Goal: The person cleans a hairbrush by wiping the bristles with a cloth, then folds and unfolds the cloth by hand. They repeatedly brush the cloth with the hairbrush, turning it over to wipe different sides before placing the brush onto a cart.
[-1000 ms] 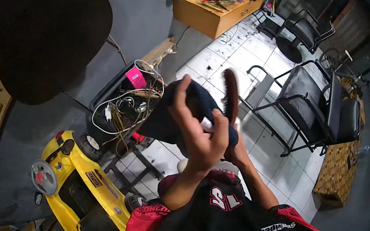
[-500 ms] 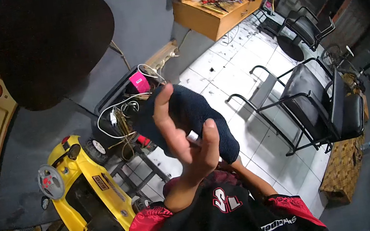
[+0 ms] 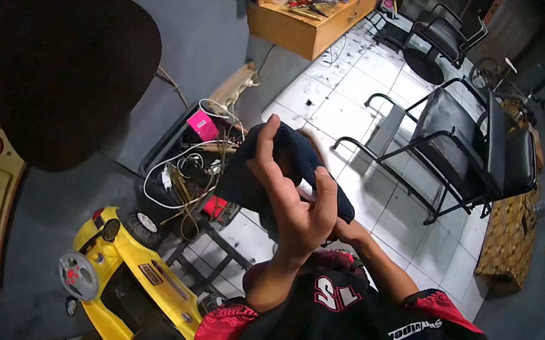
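A dark navy cap (image 3: 335,192) is held in front of my chest, its hollow side towards me and a white label (image 3: 305,190) showing inside. My left hand (image 3: 298,212) is over the cap's opening, thumb and fingers stretched apart; whether its lower fingers touch the fabric is hidden. From the right, my right hand (image 3: 350,231) reaches behind the cap and supports it. Most of its fingers are covered by the fabric, with a strip of skin at the cap's far edge.
A yellow toy car (image 3: 137,300) stands at left, near a black bin (image 3: 157,149) with cables and a pink box (image 3: 202,125). Black armchairs (image 3: 451,140) stand on the white tiles at right. A wooden wall shelf (image 3: 310,30) carries bottles and tools. A woven box (image 3: 511,241) sits lower right.
The cap and both hands have shifted slightly to the right. The cap has turned and appears narrower, and my left thumb and fingers remain apart.
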A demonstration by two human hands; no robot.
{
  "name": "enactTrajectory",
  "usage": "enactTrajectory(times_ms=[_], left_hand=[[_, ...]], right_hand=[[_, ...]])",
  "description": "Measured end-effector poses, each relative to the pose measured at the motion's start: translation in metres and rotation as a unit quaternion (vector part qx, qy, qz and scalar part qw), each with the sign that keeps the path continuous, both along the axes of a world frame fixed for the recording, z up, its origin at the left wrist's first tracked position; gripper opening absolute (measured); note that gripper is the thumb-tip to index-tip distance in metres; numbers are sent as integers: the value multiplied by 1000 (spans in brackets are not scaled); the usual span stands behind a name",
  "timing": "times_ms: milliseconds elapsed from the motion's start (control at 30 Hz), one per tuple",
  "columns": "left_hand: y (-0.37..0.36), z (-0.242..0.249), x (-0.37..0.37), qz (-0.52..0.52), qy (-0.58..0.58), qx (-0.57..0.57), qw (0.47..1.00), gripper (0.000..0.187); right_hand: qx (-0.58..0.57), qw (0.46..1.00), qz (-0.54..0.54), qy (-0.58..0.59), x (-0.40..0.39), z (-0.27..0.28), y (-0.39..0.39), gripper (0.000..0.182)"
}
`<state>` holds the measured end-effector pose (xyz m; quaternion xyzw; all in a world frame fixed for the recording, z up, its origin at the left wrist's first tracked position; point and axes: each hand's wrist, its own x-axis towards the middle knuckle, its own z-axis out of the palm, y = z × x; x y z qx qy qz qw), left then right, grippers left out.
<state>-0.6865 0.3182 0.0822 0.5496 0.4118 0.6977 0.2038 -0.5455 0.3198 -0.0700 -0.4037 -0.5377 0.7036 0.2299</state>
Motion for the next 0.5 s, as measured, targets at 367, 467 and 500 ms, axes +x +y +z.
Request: enactTrajectory(times_ms=[367,467,500], left_hand=[[-30,44,-11,-72,-153,1,986,77],[-30,37,-8,-113,-184,-6,976,71],[-28,30,-8,-109,-163,-20,980,69]], right_hand=[[146,840,108,-512,59,-244,-7,70],[186,854,4,-485,77,-248,-19,73],[143,901,-41,-407,78,-229,-14,70]])
